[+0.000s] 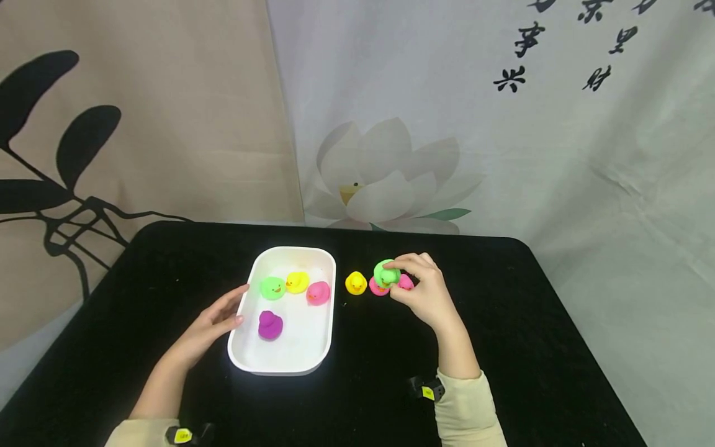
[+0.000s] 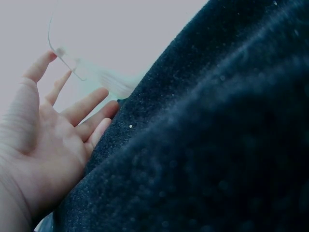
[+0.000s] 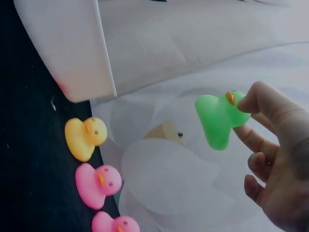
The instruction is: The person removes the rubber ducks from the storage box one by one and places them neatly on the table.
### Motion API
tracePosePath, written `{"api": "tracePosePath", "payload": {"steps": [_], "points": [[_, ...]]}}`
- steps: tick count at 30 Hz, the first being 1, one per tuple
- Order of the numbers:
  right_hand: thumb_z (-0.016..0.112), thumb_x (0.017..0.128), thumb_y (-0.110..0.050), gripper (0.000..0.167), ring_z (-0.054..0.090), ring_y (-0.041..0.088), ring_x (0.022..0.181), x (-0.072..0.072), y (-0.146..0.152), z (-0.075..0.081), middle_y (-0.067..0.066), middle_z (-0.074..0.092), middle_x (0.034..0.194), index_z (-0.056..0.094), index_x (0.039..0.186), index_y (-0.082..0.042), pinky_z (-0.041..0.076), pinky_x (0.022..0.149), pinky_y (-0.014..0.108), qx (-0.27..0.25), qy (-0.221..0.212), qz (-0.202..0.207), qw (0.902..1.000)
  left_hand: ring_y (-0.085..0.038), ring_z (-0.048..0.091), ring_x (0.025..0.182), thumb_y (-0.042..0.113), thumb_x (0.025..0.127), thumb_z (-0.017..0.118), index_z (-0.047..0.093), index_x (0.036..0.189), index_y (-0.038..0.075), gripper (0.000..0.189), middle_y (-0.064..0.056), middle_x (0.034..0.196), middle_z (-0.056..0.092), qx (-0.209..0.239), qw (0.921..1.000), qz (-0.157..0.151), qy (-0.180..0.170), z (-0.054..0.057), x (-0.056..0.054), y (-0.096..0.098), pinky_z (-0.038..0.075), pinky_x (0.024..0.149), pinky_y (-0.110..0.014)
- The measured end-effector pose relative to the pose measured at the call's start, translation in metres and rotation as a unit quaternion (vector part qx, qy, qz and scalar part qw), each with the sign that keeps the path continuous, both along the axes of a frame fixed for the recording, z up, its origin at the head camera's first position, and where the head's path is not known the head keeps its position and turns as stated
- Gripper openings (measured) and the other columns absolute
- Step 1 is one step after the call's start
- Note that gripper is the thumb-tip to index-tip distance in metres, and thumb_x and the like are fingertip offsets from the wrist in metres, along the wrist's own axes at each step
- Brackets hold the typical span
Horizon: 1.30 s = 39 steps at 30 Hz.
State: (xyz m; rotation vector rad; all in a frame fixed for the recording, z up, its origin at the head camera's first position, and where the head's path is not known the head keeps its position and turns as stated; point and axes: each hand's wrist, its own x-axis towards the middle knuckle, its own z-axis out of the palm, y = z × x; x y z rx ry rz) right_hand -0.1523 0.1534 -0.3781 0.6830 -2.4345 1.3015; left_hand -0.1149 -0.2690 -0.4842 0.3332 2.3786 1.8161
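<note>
My right hand (image 1: 421,288) pinches a green rubber duck (image 1: 386,274) by its head between thumb and fingertips, raised above the table. In the right wrist view the green duck (image 3: 216,121) hangs with its body to the left. Beneath it, two pink ducks (image 3: 96,186) and a yellow duck (image 1: 355,283) stand in a row. At the left side of a white tray (image 1: 290,357), my left hand (image 1: 209,323) touches the rim with fairly straight fingers. Inside the tray are a green duck (image 1: 272,288), a yellow duck (image 1: 298,282), a pink duck (image 1: 318,293) and a purple duck (image 1: 270,326).
A black cloth (image 1: 368,397) covers the table. Behind its far edge hangs a pale curtain (image 1: 558,161) printed with a lotus and dark characters. The tray's right wall stands close to the loose yellow duck.
</note>
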Motion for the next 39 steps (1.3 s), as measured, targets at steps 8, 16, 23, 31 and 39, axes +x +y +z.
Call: {"api": "tracePosePath", "payload": {"steps": [8, 16, 23, 31, 39], "points": [[0.072, 0.074, 0.002, 0.032, 0.047, 0.020, 0.095, -0.006, 0.018, -0.004, -0.002, 0.064, 0.106, 0.073, 0.103, -0.011, 0.042, 0.080, 0.042, -0.003, -0.009, -0.024, 0.9997, -0.045, 0.037, 0.129, 0.016, 0.095, 0.056, 0.032, 0.148, 0.014, 0.059, -0.019, 0.148, 0.034, -0.003, 1.0000, 0.001, 0.000, 0.001, -0.001, 0.000, 0.038, 0.094, -0.063], [0.072, 0.075, 0.002, 0.031, 0.046, 0.016, 0.096, -0.011, 0.034, -0.010, 0.000, 0.064, 0.105, 0.073, 0.104, -0.009, 0.042, 0.082, 0.048, -0.002, -0.013, -0.046, 0.9989, -0.045, 0.036, 0.130, 0.017, 0.094, 0.056, 0.032, 0.149, 0.013, 0.059, -0.019, 0.149, 0.033, -0.001, 1.0000, 0.002, -0.002, 0.001, -0.002, 0.001, 0.036, 0.095, -0.064], [0.071, 0.075, 0.003, 0.032, 0.046, 0.017, 0.095, -0.013, 0.046, -0.014, 0.002, 0.064, 0.106, 0.073, 0.105, -0.009, 0.040, 0.081, 0.044, 0.002, -0.018, -0.060, 0.9980, -0.045, 0.036, 0.130, 0.018, 0.094, 0.056, 0.032, 0.149, 0.013, 0.060, -0.019, 0.149, 0.033, 0.000, 1.0000, 0.001, -0.005, 0.001, -0.001, 0.001, 0.037, 0.095, -0.064], [0.070, 0.075, 0.004, 0.033, 0.047, 0.020, 0.098, -0.016, 0.059, -0.022, 0.004, 0.064, 0.108, 0.072, 0.106, -0.008, 0.039, 0.083, 0.045, 0.001, -0.041, -0.078, 0.9961, -0.045, 0.036, 0.130, 0.017, 0.094, 0.056, 0.032, 0.149, 0.014, 0.059, -0.018, 0.148, 0.033, 0.003, 1.0000, -0.001, -0.001, 0.000, 0.000, 0.000, 0.038, 0.094, -0.063], [0.069, 0.076, 0.005, 0.033, 0.047, 0.029, 0.101, -0.021, 0.072, -0.034, 0.007, 0.064, 0.110, 0.071, 0.107, -0.006, 0.037, 0.087, 0.049, -0.008, -0.072, -0.081, 0.9941, -0.045, 0.037, 0.129, 0.017, 0.095, 0.056, 0.032, 0.149, 0.014, 0.059, -0.018, 0.148, 0.034, 0.005, 1.0000, 0.000, -0.005, 0.002, 0.002, 0.001, 0.038, 0.094, -0.063]]}}
